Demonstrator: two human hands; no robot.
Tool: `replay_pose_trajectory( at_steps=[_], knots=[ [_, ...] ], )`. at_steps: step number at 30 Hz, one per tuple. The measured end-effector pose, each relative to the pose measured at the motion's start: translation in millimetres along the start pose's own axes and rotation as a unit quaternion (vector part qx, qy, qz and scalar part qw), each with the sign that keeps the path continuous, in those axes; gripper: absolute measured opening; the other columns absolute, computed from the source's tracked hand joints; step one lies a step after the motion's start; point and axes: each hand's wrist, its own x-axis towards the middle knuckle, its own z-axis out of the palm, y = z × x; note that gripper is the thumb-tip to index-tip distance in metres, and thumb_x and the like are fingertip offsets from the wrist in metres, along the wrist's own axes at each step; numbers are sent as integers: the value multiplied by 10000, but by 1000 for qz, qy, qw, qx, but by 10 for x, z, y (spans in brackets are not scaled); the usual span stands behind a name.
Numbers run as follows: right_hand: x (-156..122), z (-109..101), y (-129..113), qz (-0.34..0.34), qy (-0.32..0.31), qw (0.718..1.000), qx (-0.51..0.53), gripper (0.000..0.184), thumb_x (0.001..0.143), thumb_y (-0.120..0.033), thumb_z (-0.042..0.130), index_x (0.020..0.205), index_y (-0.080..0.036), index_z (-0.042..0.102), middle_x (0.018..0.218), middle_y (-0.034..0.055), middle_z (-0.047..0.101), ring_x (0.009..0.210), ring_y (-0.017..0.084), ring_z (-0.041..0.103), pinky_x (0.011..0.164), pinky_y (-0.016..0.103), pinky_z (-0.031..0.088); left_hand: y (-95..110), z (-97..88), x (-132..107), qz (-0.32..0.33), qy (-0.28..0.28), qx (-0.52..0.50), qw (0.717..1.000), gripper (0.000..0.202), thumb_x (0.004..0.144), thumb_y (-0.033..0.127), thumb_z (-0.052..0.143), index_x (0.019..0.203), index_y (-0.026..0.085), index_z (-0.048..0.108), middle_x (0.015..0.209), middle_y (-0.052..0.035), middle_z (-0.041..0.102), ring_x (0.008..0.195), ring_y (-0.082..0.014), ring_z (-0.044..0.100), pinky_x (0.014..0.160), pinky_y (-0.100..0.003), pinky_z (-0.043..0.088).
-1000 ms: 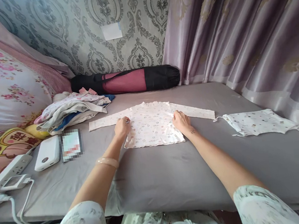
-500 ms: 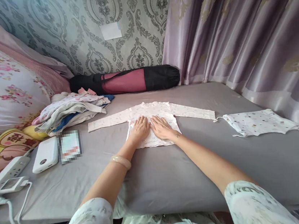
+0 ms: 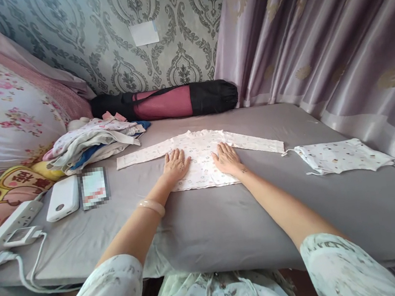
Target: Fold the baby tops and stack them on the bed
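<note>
A small white printed long-sleeved shirt point(image 3: 201, 159) lies flat on the grey bed sheet point(image 3: 209, 218), both sleeves stretched out to the sides. My left hand point(image 3: 176, 164) rests flat on the shirt's left half, fingers spread. On the right half, my right hand point(image 3: 226, 159) lies flat too, fingers apart. Neither hand holds anything. A pale bangle point(image 3: 150, 206) sits on my left wrist.
A folded printed cloth point(image 3: 344, 156) lies right of the shirt. A pile of clothes point(image 3: 92, 144) sits at the left, with a white power bank point(image 3: 62, 198), a phone point(image 3: 93, 187) and a power strip point(image 3: 7, 229) nearby. A black-and-red rolled bag point(image 3: 166, 103) lies by the wall. Curtains point(image 3: 313, 37) hang at right.
My hands went from pinching the shirt's sides to pressing together at its middle, and have now slid apart, flat on the shirt. The shirt's lower part looks shorter than before.
</note>
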Motion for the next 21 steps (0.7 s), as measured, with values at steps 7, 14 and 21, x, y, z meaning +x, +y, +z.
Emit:
replay_pose_trajectory(
  at_steps=[7, 14, 21],
  knots=[
    [-299, -39, -136, -90, -23, 996, -7, 631, 1010, -423, 212, 1541, -92, 291, 1625, 153, 192, 1501, 272, 141, 1211, 439, 86, 379, -102, -332, 85, -48, 0, 995, 696, 1002, 484, 223, 1519, 20, 262, 1613, -203, 191, 1508, -302, 118, 1219, -473, 88],
    [-721, -161, -168, -144, -86, 986, 11, 632, 1005, -444, 227, 1573, -167, 217, 1646, 133, 80, 1511, 287, 39, 1202, 522, 41, 472, -148, -742, 120, -101, -71, 985, 770, 982, 585, 199, 1555, 71, 174, 1634, -173, 83, 1514, -292, 19, 1214, -504, 53],
    [-1013, -262, -128, -198, -135, 970, 47, 566, 1022, -442, 195, 1560, -281, 265, 1655, 74, 54, 1511, 276, -12, 1191, 556, -15, 302, -190, -858, 124, -126, -104, 979, 797, 945, 633, 258, 1560, 132, 172, 1642, -141, 50, 1514, -292, -23, 1204, -533, 24]
  ],
)
